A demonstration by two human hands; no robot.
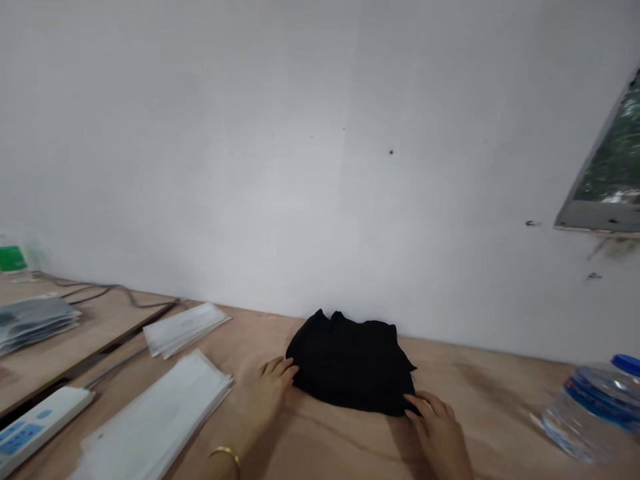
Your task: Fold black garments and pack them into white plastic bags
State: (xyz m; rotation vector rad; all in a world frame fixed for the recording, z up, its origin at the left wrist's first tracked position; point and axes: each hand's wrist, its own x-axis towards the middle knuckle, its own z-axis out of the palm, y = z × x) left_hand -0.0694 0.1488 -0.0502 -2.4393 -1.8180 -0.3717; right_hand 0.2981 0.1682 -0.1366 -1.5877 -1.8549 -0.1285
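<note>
Touching black cloth's (353,363) side edges; both hands (280,377).

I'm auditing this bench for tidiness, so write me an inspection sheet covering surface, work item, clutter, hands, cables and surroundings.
Surface: brown tabletop, gap at left, darker patch at right.
Work item: black cloth, wrinkled, near the wall.
Clutter: two white stacks, grey stack, power strip, large clear bottle, green-labelled bottle.
Hands: left hand at the cloth's left edge, right hand at its lower right corner; firmness of grip unclear.
Cables: dark cords at back left; another leaves the power strip.
Surroundings: pale wall with small marks; window at right.
</note>
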